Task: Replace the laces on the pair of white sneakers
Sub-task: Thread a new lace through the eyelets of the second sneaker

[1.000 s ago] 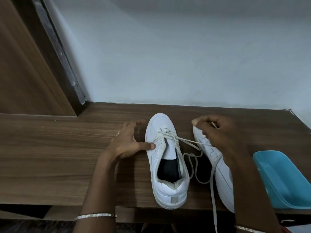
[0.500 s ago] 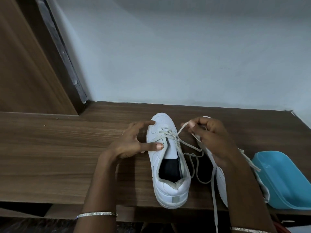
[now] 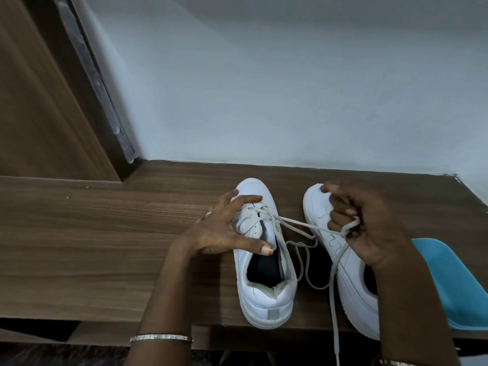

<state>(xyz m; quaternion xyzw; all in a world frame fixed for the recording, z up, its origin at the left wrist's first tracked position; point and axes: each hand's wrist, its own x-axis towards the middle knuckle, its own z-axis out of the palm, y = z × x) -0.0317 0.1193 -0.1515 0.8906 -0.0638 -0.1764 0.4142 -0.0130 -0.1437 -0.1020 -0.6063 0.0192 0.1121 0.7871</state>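
Two white sneakers stand side by side on the wooden table [image 3: 79, 247], toes pointing at the wall. The left sneaker [image 3: 266, 294] has an off-white lace [image 3: 298, 223] threaded only through its front eyelets. My left hand [image 3: 224, 228] rests on that shoe with fingers spread, the thumb at the edge of the opening. My right hand [image 3: 367, 220] hovers over the right sneaker [image 3: 353, 276] and pinches the lace, stretched taut from the left shoe. The rest of the lace loops between the shoes and hangs over the table's front edge.
A light blue plastic tray [image 3: 454, 281] sits at the right edge of the table, close behind my right forearm. A white wall runs along the table's far side, and a dark wooden panel stands at the far left.
My right hand has drawn the lace out to the right and back, tightening it. My left hand slid further onto the left sneaker, fingers now spread over its front.
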